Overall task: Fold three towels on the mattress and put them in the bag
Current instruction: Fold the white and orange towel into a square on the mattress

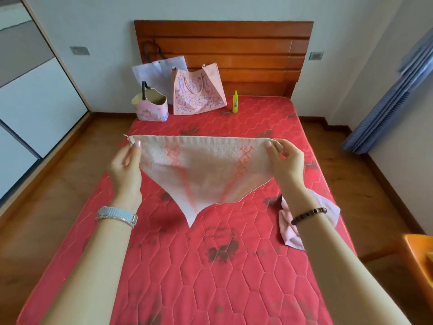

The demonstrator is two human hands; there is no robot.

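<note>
Cream towel [203, 170] mid-frame, stretched over mattress [210, 266]; left hand [125, 165] and right hand [284, 160] pinch its top corners. First fold likely; next lay flat, halve.

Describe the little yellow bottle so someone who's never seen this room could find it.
Start at the wooden headboard beyond the red mattress. In front of it, right of the pink patterned tote, stands the bottle. It alone is slim, upright and bright yellow-green.
</note>
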